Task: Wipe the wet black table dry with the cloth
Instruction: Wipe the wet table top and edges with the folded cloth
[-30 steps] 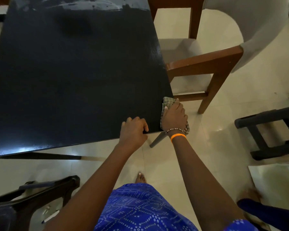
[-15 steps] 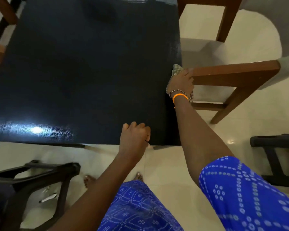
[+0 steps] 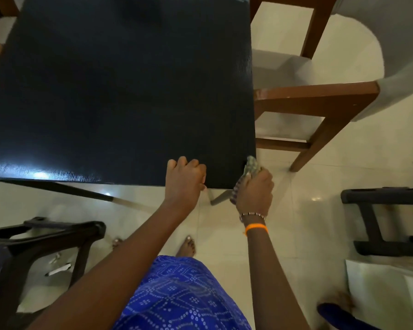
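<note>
A black table (image 3: 119,91) fills most of the view, glossy with a bright glare patch along its near edge, left of both hands. A brown wooden chair (image 3: 315,101) stands beyond the right hand, against the table's right side. The left hand (image 3: 185,178) curls loosely over the near edge. Just right of it, the right hand (image 3: 255,191) grips a bunched checked cloth (image 3: 251,166) at the table's near right corner.
</note>
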Action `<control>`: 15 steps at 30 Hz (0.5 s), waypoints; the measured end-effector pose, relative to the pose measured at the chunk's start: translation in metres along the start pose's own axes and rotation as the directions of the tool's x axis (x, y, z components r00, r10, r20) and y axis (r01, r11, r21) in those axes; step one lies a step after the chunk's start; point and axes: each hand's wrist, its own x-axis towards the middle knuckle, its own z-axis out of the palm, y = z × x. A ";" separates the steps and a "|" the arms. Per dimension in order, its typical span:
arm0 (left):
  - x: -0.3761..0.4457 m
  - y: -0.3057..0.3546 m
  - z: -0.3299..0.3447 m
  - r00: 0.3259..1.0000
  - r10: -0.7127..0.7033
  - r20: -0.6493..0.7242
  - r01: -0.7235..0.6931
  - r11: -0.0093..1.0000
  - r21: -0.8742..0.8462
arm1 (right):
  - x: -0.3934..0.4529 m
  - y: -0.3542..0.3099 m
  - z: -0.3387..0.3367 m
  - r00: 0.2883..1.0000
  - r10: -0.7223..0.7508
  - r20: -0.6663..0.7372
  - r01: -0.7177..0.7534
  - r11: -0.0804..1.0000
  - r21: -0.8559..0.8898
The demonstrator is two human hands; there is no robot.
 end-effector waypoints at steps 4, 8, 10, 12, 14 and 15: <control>-0.017 -0.005 0.010 0.999 -0.025 -0.029 0.021 0.994 -0.111 | -0.025 0.007 0.000 0.996 0.088 -0.034 -0.082 0.986 0.146; -0.039 -0.031 0.012 0.983 -0.180 -0.033 0.162 0.940 -0.299 | -0.025 0.012 -0.006 0.921 0.383 0.067 -0.367 0.800 0.474; -0.050 -0.048 0.008 0.965 -0.264 -0.015 0.239 0.894 -0.379 | -0.031 0.007 -0.008 0.807 0.574 0.137 -0.524 0.592 0.612; -0.059 -0.068 0.004 0.938 -0.345 0.019 0.317 0.838 -0.443 | -0.037 -0.011 -0.004 0.754 0.635 0.171 -0.550 0.467 0.692; -0.068 -0.088 0.001 0.901 -0.432 0.052 0.393 0.757 -0.522 | -0.043 -0.036 0.005 0.717 0.664 0.211 -0.556 0.363 0.747; -0.073 -0.099 -0.001 0.877 -0.475 0.071 0.427 0.703 -0.568 | -0.048 -0.050 0.013 0.702 0.676 0.225 -0.564 0.336 0.754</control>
